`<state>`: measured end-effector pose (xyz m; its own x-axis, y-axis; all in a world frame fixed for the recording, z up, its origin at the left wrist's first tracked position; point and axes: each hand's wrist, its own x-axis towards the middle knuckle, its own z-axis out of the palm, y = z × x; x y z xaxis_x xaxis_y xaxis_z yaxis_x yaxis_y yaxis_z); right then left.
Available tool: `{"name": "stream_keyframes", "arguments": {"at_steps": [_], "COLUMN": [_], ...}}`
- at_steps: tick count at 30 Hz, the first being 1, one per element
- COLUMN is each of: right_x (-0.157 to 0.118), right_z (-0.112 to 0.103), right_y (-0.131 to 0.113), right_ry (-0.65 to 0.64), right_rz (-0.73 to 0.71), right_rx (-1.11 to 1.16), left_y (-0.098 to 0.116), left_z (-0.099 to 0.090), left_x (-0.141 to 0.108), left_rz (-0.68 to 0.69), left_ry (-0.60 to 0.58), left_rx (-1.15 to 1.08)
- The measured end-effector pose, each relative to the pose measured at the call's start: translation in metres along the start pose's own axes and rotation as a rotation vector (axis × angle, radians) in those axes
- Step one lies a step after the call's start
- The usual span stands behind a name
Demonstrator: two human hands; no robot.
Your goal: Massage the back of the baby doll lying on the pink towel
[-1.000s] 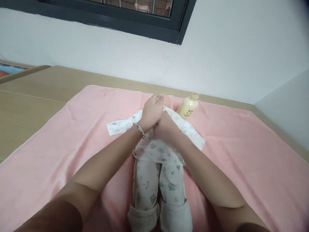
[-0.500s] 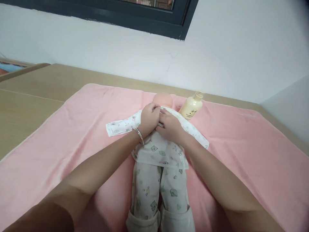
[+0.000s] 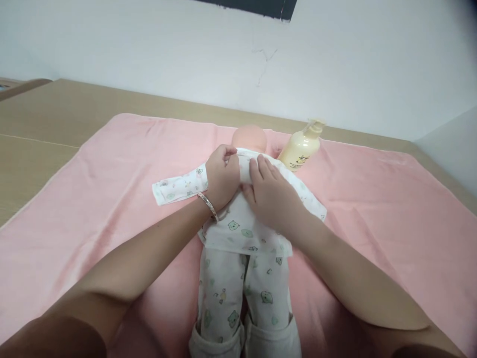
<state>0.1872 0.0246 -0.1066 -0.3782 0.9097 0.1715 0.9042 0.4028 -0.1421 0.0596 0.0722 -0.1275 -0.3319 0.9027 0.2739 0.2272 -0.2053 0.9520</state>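
Note:
A baby doll lies on its back, its bald head pointing away from me. It wears a white baby shirt with green animal prints and matching trousers with cuffs turned up at the bottom. My left hand, with a bangle at the wrist, is closed on the shirt near the collar; its fingertips are partly hidden. Flat on the chest, my right hand has its fingers stretched out over the shirt fabric. Both sleeves spread sideways, the left one lying flat.
A pale yellow pump bottle leans beside the doll's head on the right. Under everything is a pink blanket on a wooden table. Behind stands a white wall with a dark window frame.
My right hand has moved apart from my left and now lies flatter on the chest. My left hand stays at the collar. The view has tipped down slightly.

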Motion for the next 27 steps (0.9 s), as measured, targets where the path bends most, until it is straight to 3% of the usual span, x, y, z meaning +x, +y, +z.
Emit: {"name": "stream_keyframes", "arguments": {"at_steps": [3, 6, 10, 13, 15, 18, 21, 23, 27], "right_x": [-0.007, 0.009, 0.035, 0.03, 0.016, -0.002, -0.001, 0.011, 0.034], "right_z": [0.001, 0.001, 0.002, 0.003, 0.005, 0.007, 0.007, 0.005, 0.001], "right_y": [-0.011, 0.002, 0.032, 0.029, 0.015, -0.008, -0.009, 0.002, 0.031], "right_ry": [0.029, -0.065, -0.049, -0.012, 0.029, 0.087, 0.04, -0.005, -0.004], "right_rz": [-0.175, -0.275, -0.064, 0.107, 0.093, -0.114, -0.239, -0.202, 0.065], "right_rx": [0.014, 0.075, 0.132, 0.116, 0.051, 0.019, 0.085, 0.118, 0.164], "left_y": [0.001, 0.002, 0.003, 0.002, 0.001, 0.001, 0.002, 0.003, 0.004], "left_z": [0.0, -0.001, -0.002, -0.001, -0.001, -0.001, -0.001, -0.002, -0.004], "left_x": [0.0, 0.0, 0.0, 0.0, 0.0, 0.0, 0.0, 0.0, -0.006], "left_rz": [-0.042, -0.065, 0.001, 0.018, 0.015, -0.015, -0.048, -0.032, 0.04], "left_ry": [-0.003, -0.004, -0.029, -0.024, -0.015, -0.019, -0.025, -0.037, -0.09], "left_rx": [-0.02, -0.009, 0.005, -0.001, 0.002, -0.013, -0.007, 0.02, 0.134]}}
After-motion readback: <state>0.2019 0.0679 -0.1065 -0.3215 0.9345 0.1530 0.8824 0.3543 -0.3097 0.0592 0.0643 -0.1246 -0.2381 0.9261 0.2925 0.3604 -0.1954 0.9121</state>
